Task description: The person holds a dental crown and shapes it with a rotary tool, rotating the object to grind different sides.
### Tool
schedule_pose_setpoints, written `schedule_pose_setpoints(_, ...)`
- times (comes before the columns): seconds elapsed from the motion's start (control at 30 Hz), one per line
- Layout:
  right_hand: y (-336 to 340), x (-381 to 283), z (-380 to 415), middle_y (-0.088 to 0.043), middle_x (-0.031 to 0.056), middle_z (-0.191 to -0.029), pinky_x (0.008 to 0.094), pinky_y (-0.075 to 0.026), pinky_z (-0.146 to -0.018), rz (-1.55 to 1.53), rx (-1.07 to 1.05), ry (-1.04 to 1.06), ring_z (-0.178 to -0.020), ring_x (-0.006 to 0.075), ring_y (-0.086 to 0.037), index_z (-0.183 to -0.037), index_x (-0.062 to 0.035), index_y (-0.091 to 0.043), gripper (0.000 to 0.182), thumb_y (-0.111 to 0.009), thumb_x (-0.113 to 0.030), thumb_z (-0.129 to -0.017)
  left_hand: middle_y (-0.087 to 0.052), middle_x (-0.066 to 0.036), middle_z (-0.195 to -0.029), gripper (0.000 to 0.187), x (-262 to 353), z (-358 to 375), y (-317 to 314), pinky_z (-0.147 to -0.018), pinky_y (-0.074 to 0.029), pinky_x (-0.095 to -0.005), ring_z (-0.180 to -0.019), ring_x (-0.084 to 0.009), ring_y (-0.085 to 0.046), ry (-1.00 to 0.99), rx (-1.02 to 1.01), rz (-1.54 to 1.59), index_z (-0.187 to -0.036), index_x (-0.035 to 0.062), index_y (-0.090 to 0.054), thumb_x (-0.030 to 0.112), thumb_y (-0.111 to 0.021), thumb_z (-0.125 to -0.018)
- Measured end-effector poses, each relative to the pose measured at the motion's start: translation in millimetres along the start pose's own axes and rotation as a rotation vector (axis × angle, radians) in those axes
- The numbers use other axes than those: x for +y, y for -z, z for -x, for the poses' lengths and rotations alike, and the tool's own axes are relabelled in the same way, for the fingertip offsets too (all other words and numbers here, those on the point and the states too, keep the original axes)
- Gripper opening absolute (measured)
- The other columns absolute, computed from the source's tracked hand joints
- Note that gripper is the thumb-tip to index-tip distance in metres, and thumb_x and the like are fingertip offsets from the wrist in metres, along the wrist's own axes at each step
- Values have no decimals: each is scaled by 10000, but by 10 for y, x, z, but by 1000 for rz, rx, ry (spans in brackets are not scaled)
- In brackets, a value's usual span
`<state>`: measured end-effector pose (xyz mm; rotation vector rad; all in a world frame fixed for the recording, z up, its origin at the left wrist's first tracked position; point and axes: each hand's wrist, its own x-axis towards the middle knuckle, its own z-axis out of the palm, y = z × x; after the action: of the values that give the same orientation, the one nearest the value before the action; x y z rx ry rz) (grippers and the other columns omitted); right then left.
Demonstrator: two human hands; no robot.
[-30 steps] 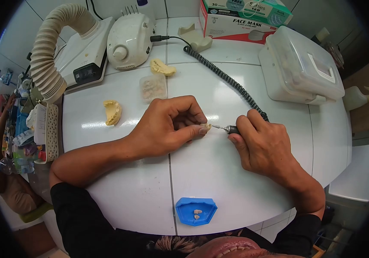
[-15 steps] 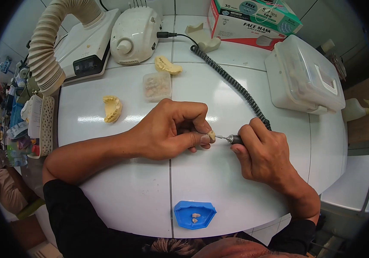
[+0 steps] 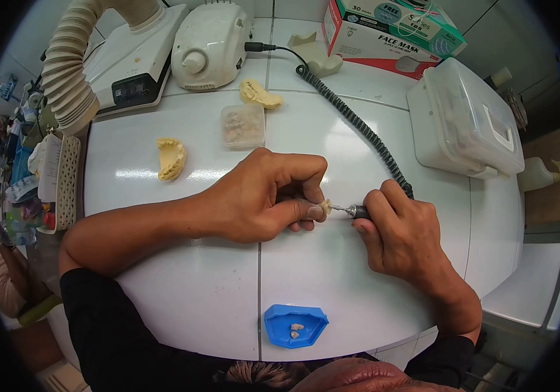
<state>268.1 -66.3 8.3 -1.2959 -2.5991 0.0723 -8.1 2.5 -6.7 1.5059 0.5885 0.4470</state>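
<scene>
Between thumb and fingertips of my left hand (image 3: pixel 260 199) is a small pale-yellow tooth-like piece (image 3: pixel 326 206), mostly covered by the fingers. My right hand (image 3: pixel 401 225) is wrapped around a rotary handpiece (image 3: pixel 359 212), and its thin bur meets the right side of the piece; whether it spins cannot be told. A black coiled cord (image 3: pixel 355 121) runs from near the right hand to a white control unit (image 3: pixel 209 46). Nearer my body, a blue tray (image 3: pixel 273 321) holds small beige pieces (image 3: pixel 296 327).
Yellow dental casts (image 3: pixel 171 160) and a clear box (image 3: pixel 242 138) of small pieces lie beyond my left hand. A ribbed hose (image 3: pixel 67 78) hangs at the left, over a basket (image 3: pixel 68 183). Face mask boxes (image 3: pixel 384 46) and a lidded case (image 3: pixel 466 121) stand far right.
The view has shifted slightly. The piece and my left fingers sit a little further right and seem turned slightly against the bur. Both grips stay the same.
</scene>
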Motion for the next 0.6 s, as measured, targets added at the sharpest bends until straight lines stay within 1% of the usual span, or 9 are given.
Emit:
schedule_pose_setpoints(0.17, -3, -2, -7, -500, 68, -844, 384, -447, -466, 3, 9, 6, -547, 225, -555, -932, -72, -606, 315, -785, -320, -1006, -776, -155, -1033, 146, 13, -1, -5, -766, -632, -297, -947, -166, -776, 21, 6, 11, -955, -15, -583, -60, -689, -1045)
schedule_pose_setpoints(0.43, -7, -15, -6, -506, 68, -845, 391, -455, -467, 10, -6, -31, -546, 227, -558, -933, -72, -611, 313, -784, -321, -1009, -770, -142, -1023, 82, -5, -2, -11, -778, -634, -295, -934, -160, -764, 17, 13, 16, -998, -35, -629, -34, -690, -1054)
schedule_pose_setpoints(0.6, -1, -14, -5, -506, 70, -844, 390, -450, -462, 11, -14, -20, -525, 227, -545, -933, -72, -612, 316, -784, -325, -1012, -771, -140, -1023, 81, -2, 7, -13, -778, -634, -293, -929, -157, -761, 23, 26, 15, -1002, -40, -633, -27, -690, -1058)
